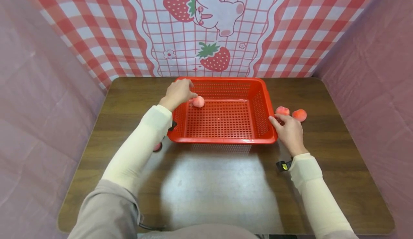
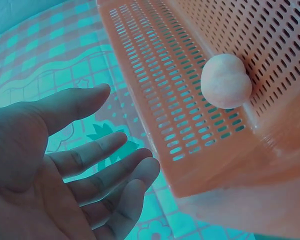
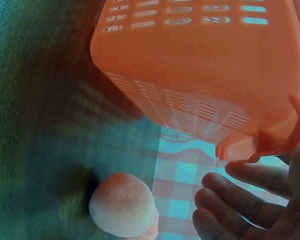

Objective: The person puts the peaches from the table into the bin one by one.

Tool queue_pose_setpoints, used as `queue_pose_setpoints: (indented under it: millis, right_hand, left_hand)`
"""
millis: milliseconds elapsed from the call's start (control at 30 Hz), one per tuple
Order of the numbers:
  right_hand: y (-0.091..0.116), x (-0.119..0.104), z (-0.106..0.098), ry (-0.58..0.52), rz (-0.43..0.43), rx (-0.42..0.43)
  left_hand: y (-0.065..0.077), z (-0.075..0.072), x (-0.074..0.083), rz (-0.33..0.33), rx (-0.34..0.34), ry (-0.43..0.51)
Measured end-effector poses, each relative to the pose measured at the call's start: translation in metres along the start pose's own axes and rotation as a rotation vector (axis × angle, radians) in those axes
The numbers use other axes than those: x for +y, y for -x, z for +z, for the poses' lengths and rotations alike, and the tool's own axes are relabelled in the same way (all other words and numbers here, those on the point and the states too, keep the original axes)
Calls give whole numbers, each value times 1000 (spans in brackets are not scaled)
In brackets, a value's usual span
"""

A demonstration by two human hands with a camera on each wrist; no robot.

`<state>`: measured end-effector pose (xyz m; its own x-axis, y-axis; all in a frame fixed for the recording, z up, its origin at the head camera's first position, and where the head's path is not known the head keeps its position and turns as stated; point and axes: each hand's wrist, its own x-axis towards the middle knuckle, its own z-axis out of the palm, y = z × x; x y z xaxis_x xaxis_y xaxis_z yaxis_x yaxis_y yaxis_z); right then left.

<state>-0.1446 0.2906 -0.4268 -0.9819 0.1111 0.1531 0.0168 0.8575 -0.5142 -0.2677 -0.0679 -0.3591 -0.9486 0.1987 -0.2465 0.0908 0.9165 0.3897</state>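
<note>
On the wooden table (image 1: 213,196) stands a red perforated plastic basket (image 1: 222,140). One peach (image 1: 198,102) lies inside it near the left wall. Over the basket's back left part is my left hand (image 1: 179,92), its fingers spread loosely; the left wrist view shows the palm with nothing in it, apart from the peach (image 2: 226,81). My right hand (image 1: 289,131) is at the basket's right rim, thumb at the rim's edge. In the right wrist view its fingers (image 3: 235,212) extend straight outside the wall; the thumb is mostly hidden.
Two peaches, one nearer (image 1: 282,111) and one farther right (image 1: 299,115), lie right of the basket. A pinkish round thing (image 1: 157,146) is partly hidden by the left arm. Behind the table hangs a checked strawberry cloth (image 1: 213,57); pink curtains (image 1: 364,70) flank both sides.
</note>
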Motion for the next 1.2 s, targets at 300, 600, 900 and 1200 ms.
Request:
queue_pose_setpoints:
  millis: [300,600,900,1200]
  right_hand:
    - [0,2,0,-2,-6,11]
    - [1,1,1,-9,-10,23]
    - [1,0,1,-15,16,20]
    - [0,0,1,-13,15,16]
  left_hand:
    - [8,-6,-2,4,16,21]
    - [16,-11,-9,-4,26,31]
    - [27,-17,-17,6,57,26]
    - [38,-22,-33,-18,82,79]
